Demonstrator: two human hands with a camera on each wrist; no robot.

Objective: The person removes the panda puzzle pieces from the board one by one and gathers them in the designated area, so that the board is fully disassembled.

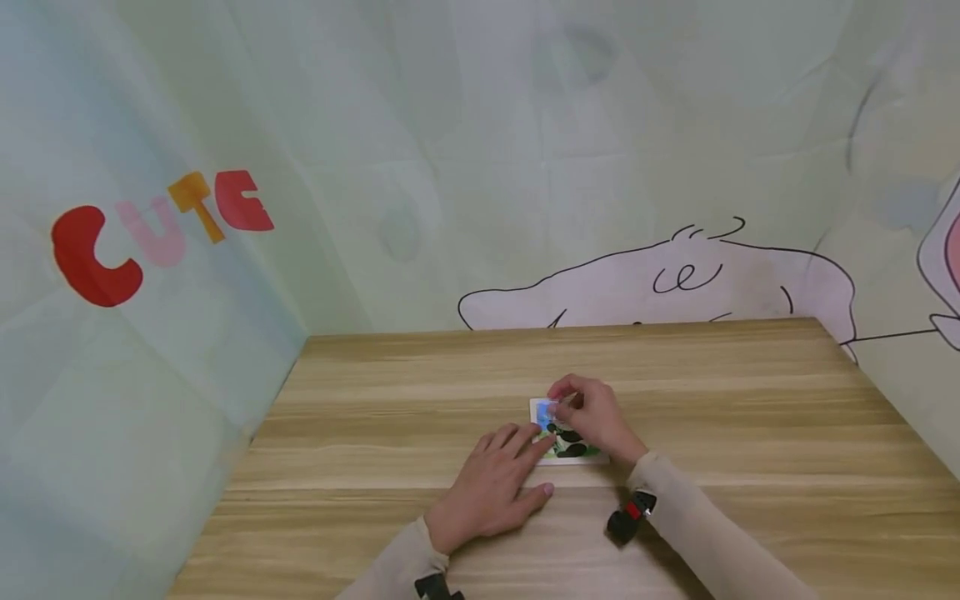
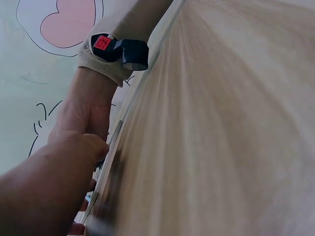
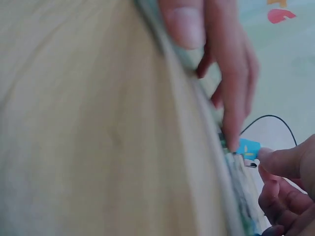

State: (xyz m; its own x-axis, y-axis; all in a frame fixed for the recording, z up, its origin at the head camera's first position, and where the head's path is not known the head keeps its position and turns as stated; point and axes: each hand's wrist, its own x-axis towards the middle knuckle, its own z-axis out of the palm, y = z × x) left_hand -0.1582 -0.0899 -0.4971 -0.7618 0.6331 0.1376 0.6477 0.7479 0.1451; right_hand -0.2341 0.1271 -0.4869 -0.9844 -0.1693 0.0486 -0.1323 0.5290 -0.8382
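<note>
A small flat picture puzzle (image 1: pixel 576 460) with a white border, blue, green and black-and-white colours lies on the wooden table. My left hand (image 1: pixel 495 487) rests at its left side, fingers extended, fingertips touching the picture. Over the upper part of the puzzle, my right hand (image 1: pixel 595 417) pinches a blue puzzle piece (image 3: pixel 249 149) between thumb and fingers. In the right wrist view the piece is tilted up from the board, close to a fingertip of the left hand (image 3: pixel 231 73). My right hand covers much of the picture's right side.
The wooden table (image 1: pixel 360 417) extends around the puzzle on all sides. Behind it and at its left hangs a pale printed curtain (image 1: pixel 420 167) with coloured letters and a line-drawn animal. Both wrists wear a black camera (image 1: pixel 630 518) on a strap.
</note>
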